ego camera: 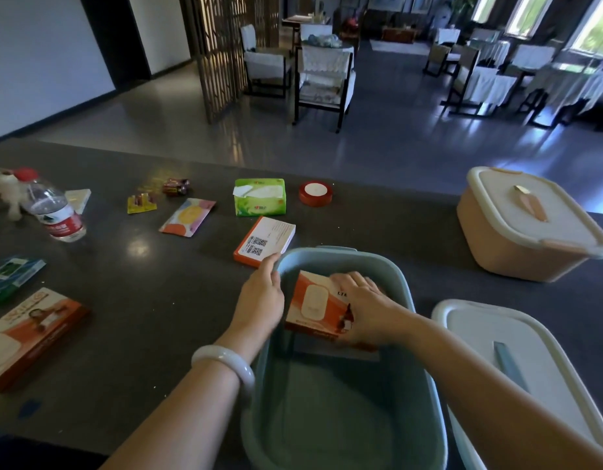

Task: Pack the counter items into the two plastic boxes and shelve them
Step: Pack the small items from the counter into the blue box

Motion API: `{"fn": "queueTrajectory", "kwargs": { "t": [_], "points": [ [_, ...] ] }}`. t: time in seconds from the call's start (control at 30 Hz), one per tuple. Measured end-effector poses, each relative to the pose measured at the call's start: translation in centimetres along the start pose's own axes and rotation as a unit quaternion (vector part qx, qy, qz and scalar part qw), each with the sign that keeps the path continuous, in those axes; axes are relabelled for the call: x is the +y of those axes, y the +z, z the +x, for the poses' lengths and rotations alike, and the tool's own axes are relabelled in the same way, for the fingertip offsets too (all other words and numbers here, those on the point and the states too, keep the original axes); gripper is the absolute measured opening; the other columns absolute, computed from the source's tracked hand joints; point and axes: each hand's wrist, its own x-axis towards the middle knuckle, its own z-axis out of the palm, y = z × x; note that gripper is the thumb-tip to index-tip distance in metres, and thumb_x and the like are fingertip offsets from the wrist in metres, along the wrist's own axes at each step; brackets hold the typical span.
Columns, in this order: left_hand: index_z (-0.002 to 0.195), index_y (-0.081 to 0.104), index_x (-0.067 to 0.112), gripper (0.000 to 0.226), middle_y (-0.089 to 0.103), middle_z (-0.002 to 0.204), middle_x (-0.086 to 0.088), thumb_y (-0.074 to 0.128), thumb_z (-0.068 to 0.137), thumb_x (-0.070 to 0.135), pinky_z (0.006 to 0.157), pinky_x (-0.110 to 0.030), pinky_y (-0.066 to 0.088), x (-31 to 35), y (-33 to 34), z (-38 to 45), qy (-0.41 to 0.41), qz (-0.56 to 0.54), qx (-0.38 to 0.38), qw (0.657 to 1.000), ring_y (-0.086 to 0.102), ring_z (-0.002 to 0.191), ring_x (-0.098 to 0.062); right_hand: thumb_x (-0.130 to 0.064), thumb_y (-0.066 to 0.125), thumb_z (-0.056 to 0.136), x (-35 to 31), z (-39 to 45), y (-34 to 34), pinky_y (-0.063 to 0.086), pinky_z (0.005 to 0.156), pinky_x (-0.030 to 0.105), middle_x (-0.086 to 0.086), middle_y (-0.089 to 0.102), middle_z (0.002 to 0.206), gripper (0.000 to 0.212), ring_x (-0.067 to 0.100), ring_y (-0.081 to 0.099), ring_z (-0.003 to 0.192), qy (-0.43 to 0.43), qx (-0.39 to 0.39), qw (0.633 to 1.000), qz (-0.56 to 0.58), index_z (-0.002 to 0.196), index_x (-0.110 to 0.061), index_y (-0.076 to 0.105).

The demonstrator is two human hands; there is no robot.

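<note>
Two bare forearms enter from the lower edge, with no sleeves visible on either; both hands are uncovered, without gloves. The left hand (261, 296) has a thick, smooth, rounded bangle (225, 362) on its wrist; the bangle is pale, milky white with a faint greenish tint and a glossy sheen, unbroken by any clasp or marking that can be made out. The right hand (362, 305) and its wrist carry no band; whether a ring sits on its fingers is too blurred to tell.

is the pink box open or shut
Shut: the pink box has its white lid seated on top, unlike the blue box, whose lid is off.
</note>
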Motion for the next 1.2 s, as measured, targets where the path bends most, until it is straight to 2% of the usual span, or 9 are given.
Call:
{"fn": "queueTrajectory", "kwargs": {
  "t": [0.17,0.4,0.63,0.9,1.0,1.13,1.2],
  "points": [
    [0.141,0.043,0.027,0.039,0.048,0.143,-0.003,0.036,0.103,0.021,0.085,-0.02,0.035,0.0,0.1,0.0,-0.008,-0.006,0.005,1.0,0.05,0.125,-0.02,-0.049,0.083,0.06,0.4,1.2,1.0,0.027,0.112,0.038,-0.004,0.029,0.143,0.112,0.019,0.03,0.132,0.028,-0.067,0.996,-0.052,0.146,-0.029,0.014],
    [0.141,0.043,0.027,0.038,0.046,0.146,-0.002,0.036,0.103,0.023,0.082,-0.017,0.036,0.0,0.2,-0.1,-0.002,0.002,0.01,1.0,0.05,0.126,-0.019,-0.046,0.091,0.045,1.2,1.8,2.5,0.028,0.111,0.037,-0.004,0.026,0.139,0.127,0.02,0.029,0.13,0.059,-0.094,0.991,-0.074,0.145,-0.028,0.015],
    [0.143,0.04,0.03,0.039,0.046,0.145,0.0,0.035,0.104,0.026,0.074,-0.014,0.036,-0.1,0.2,-0.2,-0.007,0.012,0.008,1.0,0.052,0.123,-0.017,-0.047,0.091,0.041,1.9,2.3,3.3,0.027,0.112,0.04,-0.007,0.027,0.137,0.13,0.019,0.027,0.13,0.06,-0.094,0.991,-0.068,0.144,-0.033,0.013],
    [0.144,0.038,0.03,0.04,0.046,0.145,-0.001,0.034,0.104,0.026,0.08,-0.019,0.038,0.0,0.2,-0.4,-0.002,0.017,0.008,1.0,0.051,0.124,-0.017,-0.047,0.089,0.043,2.3,2.6,3.7,0.026,0.113,0.041,-0.005,0.023,0.136,0.131,0.021,0.023,0.128,0.062,-0.085,0.99,-0.097,0.147,-0.034,0.011],
    [0.144,0.037,0.031,0.04,0.046,0.145,-0.001,0.034,0.104,0.027,0.082,-0.021,0.039,0.0,0.2,-0.3,-0.006,0.015,0.005,1.0,0.051,0.123,-0.017,-0.047,0.089,0.044,2.4,2.7,3.7,0.025,0.114,0.041,-0.004,0.024,0.138,0.134,0.021,0.024,0.129,0.063,-0.089,0.989,-0.102,0.149,-0.03,0.008],
    [0.144,0.037,0.032,0.041,0.046,0.145,-0.001,0.034,0.104,0.027,0.073,-0.017,0.037,0.0,0.2,-0.3,-0.013,0.016,0.005,1.0,0.052,0.122,-0.016,-0.049,0.089,0.043,2.4,2.8,3.7,0.025,0.114,0.039,-0.004,0.024,0.139,0.133,0.02,0.024,0.129,0.061,-0.088,0.989,-0.104,0.149,-0.026,0.012],
    [0.144,0.037,0.033,0.041,0.045,0.145,-0.001,0.034,0.104,0.027,0.075,-0.018,0.038,0.0,0.2,-0.3,-0.014,0.013,0.006,1.0,0.051,0.122,-0.016,-0.049,0.089,0.044,2.3,2.7,3.7,0.024,0.114,0.04,-0.003,0.024,0.14,0.133,0.021,0.024,0.13,0.063,-0.087,0.989,-0.105,0.149,-0.025,0.011]
  ]
}}
